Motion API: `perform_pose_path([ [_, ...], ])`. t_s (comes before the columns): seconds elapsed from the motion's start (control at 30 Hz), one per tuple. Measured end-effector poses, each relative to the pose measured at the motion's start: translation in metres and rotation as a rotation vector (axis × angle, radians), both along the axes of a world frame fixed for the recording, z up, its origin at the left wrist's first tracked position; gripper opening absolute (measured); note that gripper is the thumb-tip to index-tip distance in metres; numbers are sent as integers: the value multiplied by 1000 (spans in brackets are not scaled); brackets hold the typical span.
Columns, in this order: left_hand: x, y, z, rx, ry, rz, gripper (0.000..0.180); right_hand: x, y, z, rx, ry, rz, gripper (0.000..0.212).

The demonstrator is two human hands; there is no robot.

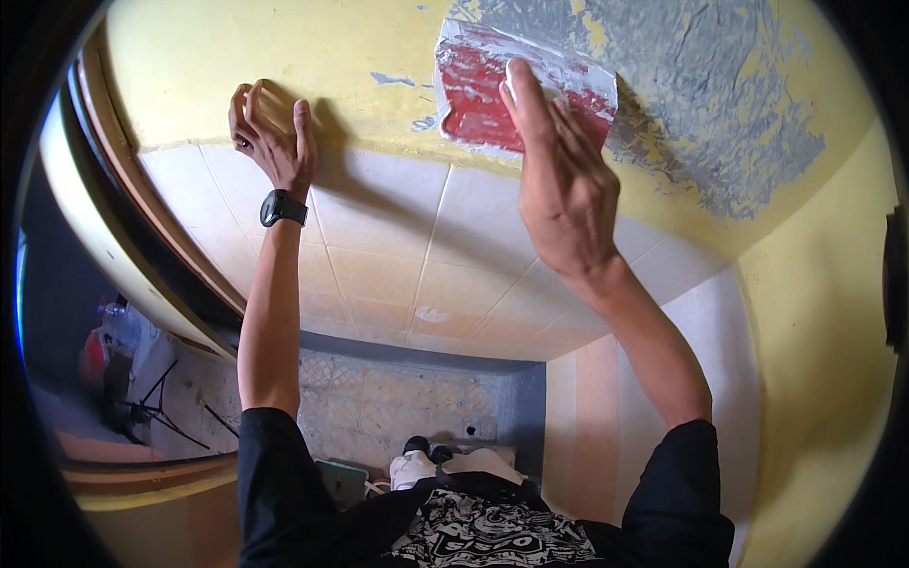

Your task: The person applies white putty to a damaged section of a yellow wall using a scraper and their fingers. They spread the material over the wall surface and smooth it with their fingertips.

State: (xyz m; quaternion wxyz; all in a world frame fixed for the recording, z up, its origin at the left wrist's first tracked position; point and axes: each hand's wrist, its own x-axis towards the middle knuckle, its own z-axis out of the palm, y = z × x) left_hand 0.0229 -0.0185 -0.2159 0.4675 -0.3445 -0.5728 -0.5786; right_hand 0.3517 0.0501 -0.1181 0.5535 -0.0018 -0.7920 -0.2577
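My right hand [573, 208] grips a wide red putty spreader [473, 95], its face and edges smeared with white filler. The spreader is up by the yellow wall [350, 47], left of a large rough grey patch [701, 85]; whether its edge touches the wall I cannot tell. To the left, my left hand [275, 142] has its fingers apart and holds nothing, with fingertips at the yellow wall just above the tiles. A black watch [282, 208] is on that wrist. Small grey smears [391, 79] mark the wall between my hands.
Pale tiles [379, 208] cover the lower wall, topped by a narrow ledge. A framed opening [142, 218] lies at the left, with a bottle [118, 322] and a black tripod-like stand [147, 412] beyond. Near my feet is a greenish container [341, 483]. Another yellow wall [824, 312] rises at the right.
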Motion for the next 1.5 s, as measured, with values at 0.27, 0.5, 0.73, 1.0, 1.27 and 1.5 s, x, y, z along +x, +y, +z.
perform_pose_path([
  [0.27,-9,8,-12,-7,40,120,72,20,4,-70,-165,-152,-115,70],
  [0.5,-5,7,-11,2,41,121,71,37,-32,-68,-327,-120,-33,65],
  [0.73,-6,7,-10,1,44,115,70,55,-37,64,-845,-95,241,64],
  [1.0,-9,7,-11,2,58,101,71,53,-24,87,-904,-76,201,64],
  [1.27,-7,16,-7,15,68,49,67,131,50,33,-1206,-15,500,43],
  [1.5,-14,17,-18,18,124,152,66,211,62,-58,-1636,486,410,44],
])
